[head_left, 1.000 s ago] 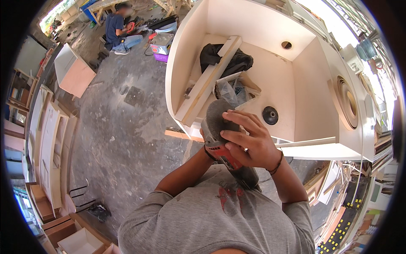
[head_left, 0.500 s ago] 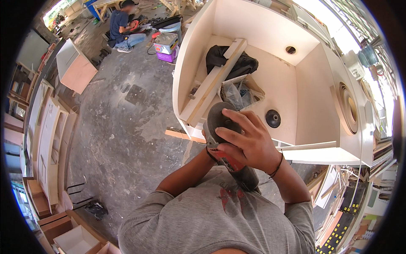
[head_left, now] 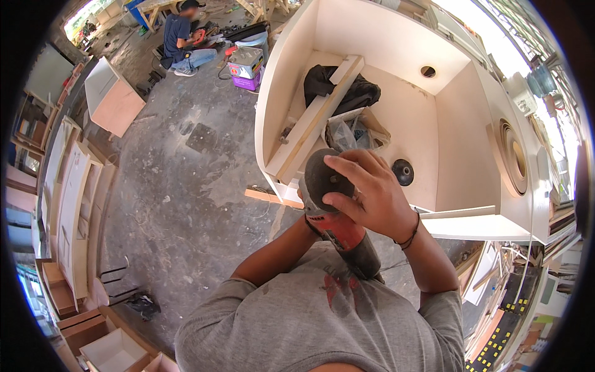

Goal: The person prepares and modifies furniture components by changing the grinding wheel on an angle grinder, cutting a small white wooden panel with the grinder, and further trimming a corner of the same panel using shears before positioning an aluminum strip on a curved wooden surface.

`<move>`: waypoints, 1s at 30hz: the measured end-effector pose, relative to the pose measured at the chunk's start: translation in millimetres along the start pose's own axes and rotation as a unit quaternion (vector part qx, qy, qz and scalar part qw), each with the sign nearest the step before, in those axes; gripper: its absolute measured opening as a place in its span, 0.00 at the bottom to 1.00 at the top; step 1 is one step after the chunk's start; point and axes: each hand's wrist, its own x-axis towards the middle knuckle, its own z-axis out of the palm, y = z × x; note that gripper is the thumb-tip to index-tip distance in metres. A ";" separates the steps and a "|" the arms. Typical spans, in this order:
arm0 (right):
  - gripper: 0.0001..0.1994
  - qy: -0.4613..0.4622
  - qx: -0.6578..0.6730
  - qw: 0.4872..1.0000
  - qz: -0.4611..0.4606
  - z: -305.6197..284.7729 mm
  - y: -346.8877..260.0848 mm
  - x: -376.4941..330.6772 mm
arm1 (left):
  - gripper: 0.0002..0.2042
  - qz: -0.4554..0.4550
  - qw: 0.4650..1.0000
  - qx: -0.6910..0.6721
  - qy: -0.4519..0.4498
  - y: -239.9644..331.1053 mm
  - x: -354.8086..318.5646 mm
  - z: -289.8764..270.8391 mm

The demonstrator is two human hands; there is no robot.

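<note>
A red and black angle grinder (head_left: pixel 342 232) is held up in front of my chest, its round dark disc (head_left: pixel 321 180) facing up. My right hand (head_left: pixel 374 195) curls over the disc, with thumb and fingers on its face around the small central spindle. From beneath, my left hand (head_left: pixel 300 194) grips the grinder near its head; most of that hand is hidden by the tool. A black round backing pad (head_left: pixel 403 172) lies just beyond my right hand, inside a large white cabinet (head_left: pixel 458 130).
A long board (head_left: pixel 319 118), black cloth (head_left: pixel 356 96) and an open carton (head_left: pixel 378 128) lie inside the cabinet. A person (head_left: pixel 180 40) sits on the floor at far left, near a stacked tub (head_left: pixel 246 62). Cabinet panels (head_left: pixel 71 211) line the left side.
My right hand's fingers have shifted on the disc, with the thumb lower and the fingers bunched closer together. The grinder stays almost in place.
</note>
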 end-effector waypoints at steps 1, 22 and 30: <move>0.23 0.001 0.000 1.000 0.001 1.0 -0.2 -0.2 | 0.26 0.013 0.999 0.032 -0.012 3.0 -0.1 4.4; 0.23 0.032 0.756 0.536 0.375 59.3 68.6 -73.6 | 0.46 -0.026 0.949 -0.061 -0.309 12.4 0.3 42.0; 0.18 -0.033 0.871 0.437 0.222 92.3 93.2 -103.3 | 0.45 0.008 0.982 0.002 -0.188 8.9 -26.9 22.1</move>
